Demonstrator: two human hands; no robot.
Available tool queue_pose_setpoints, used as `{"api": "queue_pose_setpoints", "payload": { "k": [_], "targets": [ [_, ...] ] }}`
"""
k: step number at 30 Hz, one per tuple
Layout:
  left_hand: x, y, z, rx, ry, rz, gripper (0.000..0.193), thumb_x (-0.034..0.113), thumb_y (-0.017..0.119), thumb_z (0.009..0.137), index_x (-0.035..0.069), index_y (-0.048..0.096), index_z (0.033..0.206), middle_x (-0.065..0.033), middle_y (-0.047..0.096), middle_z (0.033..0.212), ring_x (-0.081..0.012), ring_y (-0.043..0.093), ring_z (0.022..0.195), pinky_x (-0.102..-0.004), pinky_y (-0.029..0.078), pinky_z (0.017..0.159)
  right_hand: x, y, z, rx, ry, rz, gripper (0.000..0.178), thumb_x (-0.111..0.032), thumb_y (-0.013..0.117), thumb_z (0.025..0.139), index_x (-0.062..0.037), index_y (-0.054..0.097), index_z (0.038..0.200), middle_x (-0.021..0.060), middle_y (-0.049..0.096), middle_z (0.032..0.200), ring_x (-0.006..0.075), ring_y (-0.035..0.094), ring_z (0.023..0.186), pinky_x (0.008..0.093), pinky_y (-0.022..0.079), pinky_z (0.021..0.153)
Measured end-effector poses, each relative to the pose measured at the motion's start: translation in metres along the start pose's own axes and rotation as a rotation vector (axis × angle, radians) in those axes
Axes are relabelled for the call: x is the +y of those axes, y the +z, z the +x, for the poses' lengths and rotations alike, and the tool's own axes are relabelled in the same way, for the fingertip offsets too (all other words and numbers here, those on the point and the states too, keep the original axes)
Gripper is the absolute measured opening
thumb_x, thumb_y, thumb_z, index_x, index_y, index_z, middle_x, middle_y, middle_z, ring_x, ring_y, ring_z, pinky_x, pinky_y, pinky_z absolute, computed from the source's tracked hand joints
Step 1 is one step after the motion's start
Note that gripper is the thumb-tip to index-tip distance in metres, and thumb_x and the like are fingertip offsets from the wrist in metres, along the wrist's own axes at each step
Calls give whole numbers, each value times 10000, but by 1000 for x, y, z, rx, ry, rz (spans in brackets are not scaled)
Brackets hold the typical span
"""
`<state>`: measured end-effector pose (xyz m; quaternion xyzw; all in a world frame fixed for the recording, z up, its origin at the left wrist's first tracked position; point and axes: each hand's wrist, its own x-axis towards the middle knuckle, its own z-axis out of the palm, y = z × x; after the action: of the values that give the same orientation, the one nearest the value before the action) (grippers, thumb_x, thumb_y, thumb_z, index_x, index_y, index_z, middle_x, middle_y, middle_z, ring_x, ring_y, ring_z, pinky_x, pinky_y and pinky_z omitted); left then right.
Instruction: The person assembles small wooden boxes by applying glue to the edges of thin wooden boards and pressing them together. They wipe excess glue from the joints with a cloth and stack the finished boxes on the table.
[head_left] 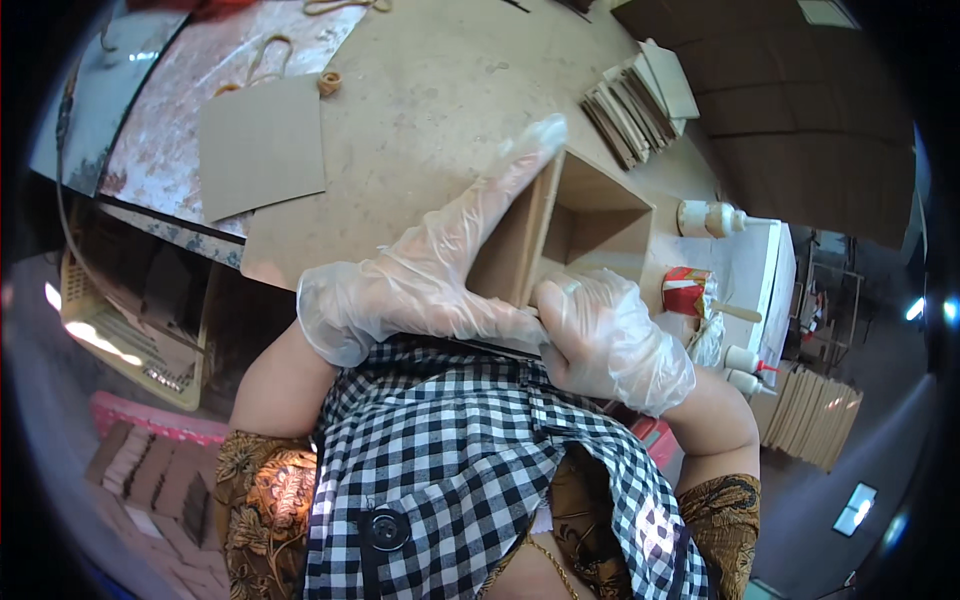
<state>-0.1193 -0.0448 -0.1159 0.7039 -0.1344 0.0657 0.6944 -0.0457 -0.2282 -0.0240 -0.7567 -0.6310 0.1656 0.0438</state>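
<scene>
An open brown cardboard box (600, 215) with an inner divider lies on the worktable (430, 90) close to my body. My left hand (440, 265), in a clear plastic glove, lies flat along the box's left side wall with the fingers stretched toward its far corner. My right hand (610, 335), also gloved, curls over the box's near edge and grips it. Both hands press on the same box. My checked apron hides the box's near lower part.
A flat square of cardboard (262, 145) lies at the table's left. A stack of cardboard pieces (635, 100) sits at the back right. Glue bottles (708, 217) and a red cup (685, 292) with a brush stand on a white side table. Crates stand below left.
</scene>
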Motion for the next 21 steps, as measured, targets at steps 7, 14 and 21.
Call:
{"api": "queue_pose_setpoints", "payload": {
  "k": [7, 14, 21],
  "targets": [
    [-8, 1, -8, -66, -144, -12, 1237, 475, 851, 681, 44, 100, 1564, -182, 112, 1627, -294, 77, 1512, -392, 132, 1220, 2, 7, -3, 137, 3, -35, 209, -123, 675, 786, -23, 497, 829, 163, 589, 622, 367, 627, 587, 478, 488, 519],
    [3, 17, -14, 99, -38, -229, 1291, 517, 857, 594, 84, 138, 1575, -139, 146, 1629, -278, 97, 1509, -405, 118, 1213, -7, -2, -2, 203, 13, 37, 210, -199, 653, 861, -23, 541, 841, 182, 613, 661, 386, 637, 639, 483, 503, 571],
    [-12, 32, -19, 87, 62, -76, 933, 516, 633, 882, 91, 168, 1569, -174, 114, 1631, -303, 79, 1512, -401, 128, 1208, -3, -2, -4, 136, 63, 161, 108, -125, 614, 843, -35, 558, 823, 183, 618, 673, 405, 632, 664, 497, 499, 587]
  ]
}}
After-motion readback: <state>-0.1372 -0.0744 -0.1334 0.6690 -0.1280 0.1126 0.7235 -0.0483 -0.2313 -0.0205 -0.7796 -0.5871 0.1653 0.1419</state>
